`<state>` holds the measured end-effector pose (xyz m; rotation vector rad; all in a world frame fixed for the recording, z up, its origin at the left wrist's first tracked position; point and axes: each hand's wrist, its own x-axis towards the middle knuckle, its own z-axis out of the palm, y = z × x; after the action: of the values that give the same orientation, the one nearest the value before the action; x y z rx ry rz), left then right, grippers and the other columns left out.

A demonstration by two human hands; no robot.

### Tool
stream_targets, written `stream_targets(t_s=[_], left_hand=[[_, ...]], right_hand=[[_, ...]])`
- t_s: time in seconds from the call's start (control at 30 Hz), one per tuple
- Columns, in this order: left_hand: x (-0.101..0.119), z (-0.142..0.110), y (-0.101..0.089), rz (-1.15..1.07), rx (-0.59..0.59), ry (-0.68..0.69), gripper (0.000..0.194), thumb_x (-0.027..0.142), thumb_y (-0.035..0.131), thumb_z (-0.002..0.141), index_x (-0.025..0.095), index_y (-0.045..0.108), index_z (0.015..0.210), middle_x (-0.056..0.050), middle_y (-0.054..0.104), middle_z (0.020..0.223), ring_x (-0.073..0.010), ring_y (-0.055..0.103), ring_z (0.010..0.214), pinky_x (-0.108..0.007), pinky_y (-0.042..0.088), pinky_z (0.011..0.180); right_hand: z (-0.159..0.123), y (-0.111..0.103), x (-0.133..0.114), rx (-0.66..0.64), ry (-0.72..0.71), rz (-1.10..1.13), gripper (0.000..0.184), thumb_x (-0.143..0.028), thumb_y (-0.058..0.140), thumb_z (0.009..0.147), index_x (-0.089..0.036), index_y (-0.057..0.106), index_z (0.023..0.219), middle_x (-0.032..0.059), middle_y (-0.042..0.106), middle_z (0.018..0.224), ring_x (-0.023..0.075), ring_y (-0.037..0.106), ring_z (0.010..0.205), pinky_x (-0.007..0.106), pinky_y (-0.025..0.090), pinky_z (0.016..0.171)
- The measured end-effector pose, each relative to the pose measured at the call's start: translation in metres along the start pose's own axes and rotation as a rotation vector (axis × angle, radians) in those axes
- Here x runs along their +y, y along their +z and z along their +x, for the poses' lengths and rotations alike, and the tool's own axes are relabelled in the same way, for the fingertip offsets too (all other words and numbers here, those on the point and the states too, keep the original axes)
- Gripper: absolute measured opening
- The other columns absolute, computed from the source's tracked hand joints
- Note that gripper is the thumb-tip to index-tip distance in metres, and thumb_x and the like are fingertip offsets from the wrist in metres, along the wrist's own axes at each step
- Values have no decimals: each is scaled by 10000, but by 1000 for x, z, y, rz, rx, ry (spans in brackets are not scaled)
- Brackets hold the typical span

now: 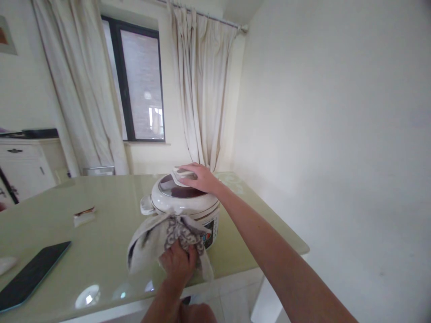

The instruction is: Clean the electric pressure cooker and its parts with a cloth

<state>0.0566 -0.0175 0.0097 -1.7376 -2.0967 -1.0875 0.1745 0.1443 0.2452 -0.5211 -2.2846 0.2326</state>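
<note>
A white electric cooker (188,207) with a dark see-through panel in its lid stands on the table. My right hand (200,177) reaches over its top, with the fingers around the white lid handle (178,176). In front of the cooker, my left hand (178,260) grips a bunched light cloth (151,237) with a grey pattern. The cloth hangs against the cooker's front and covers part of it. Beside the cloth, part of the cooker's control panel (208,233) shows.
The pale green glossy table (111,197) bears a dark flat board-like thing (33,273), a small packet (84,216) and a white rounded object (6,264) at the left. A plain wall (336,134) rises on the right. Behind are curtains (208,89) and a white cabinet (27,161).
</note>
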Motion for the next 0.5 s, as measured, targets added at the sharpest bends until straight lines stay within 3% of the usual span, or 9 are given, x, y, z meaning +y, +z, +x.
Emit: stream_targets(t_s=[0.07, 0.13, 0.23, 0.27, 0.37, 0.5], left_hand=[[17, 12, -22, 11, -35, 131, 390, 444, 511, 973, 166, 749, 1106, -186, 723, 827, -411, 723, 945, -618, 530, 913], [29, 40, -55, 39, 12, 245, 351, 490, 557, 945, 239, 783, 1038, -170, 746, 898, -425, 700, 1060, -646, 476, 1005], [37, 99, -106, 37, 116, 492, 398, 543, 606, 898, 279, 781, 1138, -146, 739, 1228, -399, 620, 1248, -593, 386, 1148], [39, 119, -119, 30, 116, 510, 432, 539, 573, 919, 261, 762, 1191, -142, 719, 1292, -383, 610, 1258, -551, 411, 1127], [39, 170, -143, -25, 24, 447, 456, 549, 442, 978, 228, 761, 1035, -116, 751, 1113, -316, 661, 1091, -434, 487, 1000], [32, 211, -146, -269, -156, 380, 512, 625, 395, 954, 226, 669, 787, -45, 730, 861, -242, 655, 880, -321, 502, 842]], right_hand=[[0, -1, 1, -2, -1, 21, 489, -458, 747, 936, -273, 690, 1385, 91, 688, 1359, 227, 638, 1272, 384, 409, 1143], [1, -2, 3, -12, -11, 82, 482, -487, 739, 931, -275, 706, 1363, 87, 694, 1363, 233, 631, 1277, 396, 403, 1152], [4, -2, 8, -9, 66, 259, 480, -614, 638, 958, -242, 774, 1228, 69, 746, 1274, 248, 644, 1233, 416, 430, 1132], [5, -2, 9, 6, 140, 339, 540, -675, 559, 976, -228, 793, 1170, 63, 769, 1208, 251, 660, 1193, 417, 454, 1107], [7, -1, 12, 32, 347, 601, 805, -828, 320, 974, -201, 813, 1084, 57, 797, 1025, 248, 711, 1056, 399, 515, 1028], [7, -2, 11, 17, 321, 759, 849, -893, 365, 914, -200, 811, 1115, 61, 802, 1065, 253, 723, 1092, 399, 496, 1090]])
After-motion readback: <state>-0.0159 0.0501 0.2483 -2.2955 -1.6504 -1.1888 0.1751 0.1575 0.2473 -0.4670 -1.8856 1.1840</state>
